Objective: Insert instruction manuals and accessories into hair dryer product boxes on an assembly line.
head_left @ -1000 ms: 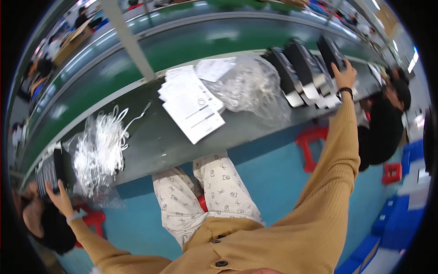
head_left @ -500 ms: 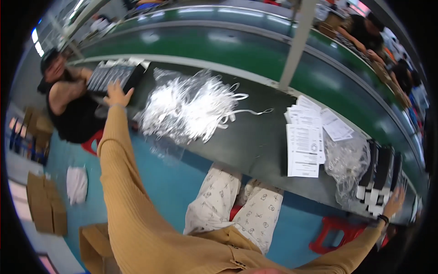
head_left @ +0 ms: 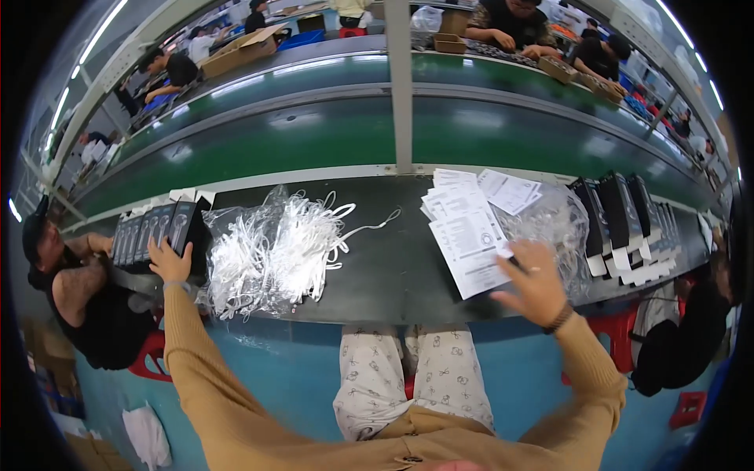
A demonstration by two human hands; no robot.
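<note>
My left hand [head_left: 170,262] rests with fingers spread against the near end of a row of black boxes [head_left: 146,232] at the left of the table. Right beside it lies a pile of white looped cords [head_left: 302,250] in clear plastic bags. My right hand [head_left: 539,284] hovers at the near edge of a fanned stack of printed paper leaflets [head_left: 463,235]; its thumb and fingers are apart, and no held item shows. Behind that hand is a clear bag [head_left: 561,228] with pale contents. Several black boxes with white flaps [head_left: 624,213] stand further right.
The dark table [head_left: 385,275] runs across in front of me, with a green conveyor [head_left: 275,141] beyond it and an upright post [head_left: 400,94] at its far edge. A person [head_left: 94,298] sits close at the left, another [head_left: 691,322] at the right. Red stools stand beside the table.
The view has swung toward the right and levelled. My right hand has left the black boxes at the far right and come in to the leaflets. My left hand stays by the left boxes.
</note>
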